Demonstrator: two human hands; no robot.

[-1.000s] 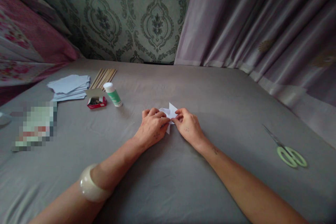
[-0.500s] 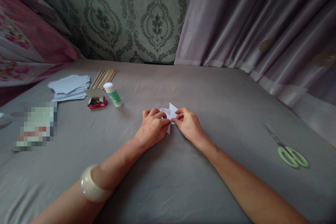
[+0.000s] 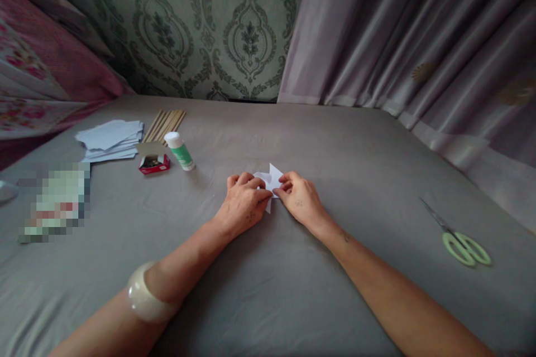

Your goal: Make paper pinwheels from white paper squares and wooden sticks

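A small folded piece of white paper (image 3: 272,178) lies on the grey sheet (image 3: 268,290) in the middle of the view. My left hand (image 3: 243,203) presses down on its left side with curled fingers. My right hand (image 3: 299,198) pinches its right edge, fingers closed on the paper. The two hands touch at the fingertips and hide most of the paper; only pointed corners stick out above and below. A pale bangle (image 3: 144,295) circles my left forearm.
At the back left lie a stack of white paper sheets (image 3: 111,138), a bundle of wooden sticks (image 3: 165,122), a glue stick (image 3: 180,150) on its side and a small open red box (image 3: 154,160). Green-handled scissors (image 3: 458,240) lie at the right. Curtains and wall close the back.
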